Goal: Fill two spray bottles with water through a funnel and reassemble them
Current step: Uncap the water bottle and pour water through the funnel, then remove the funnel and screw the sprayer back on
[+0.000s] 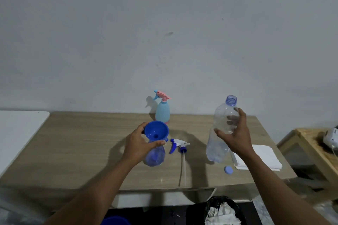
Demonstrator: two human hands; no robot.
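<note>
Head view (the only one).

Table (73, 142) set against a plain wall.

Left hand (140, 142): fingers and thumb are curled round the blue funnel (156, 130). The funnel sits upright in the neck of the translucent blue spray bottle (154, 155), which stands on the table near its centre. The trigger head (178, 144) lies on the table just to the right, apart from the bottle, with its dip tube (183, 168) running toward the near edge.

Right hand (236, 133): wrapped round the upper body of a clear water bottle (219, 133). The bottle is held above the table, well right of the funnel, mouth uppermost, uncapped and leaning slightly. Cannot tell the water level inside. The cap (228, 170) lies below it, near a white folded cloth (259, 157).

Second spray bottle (162, 110), pale blue with a pink head on, stands at the back by the wall.

Judgement: the step in hand is the pour into the first bottle.
- Carry the open mouth over the funnel bowl before tipping.
- Tip slowly, so that a thin stream lands on the sloped wall and does not flood the hole.
- Left hand braces the funnel upright throughout.
- Watch the level through the translucent wall and stop short of the neck, leaving room for the dip tube.
- The thin water bottle will likely buckle if squeezed, so hold it lightly.
- Main risk is glugging and splash.
</note>
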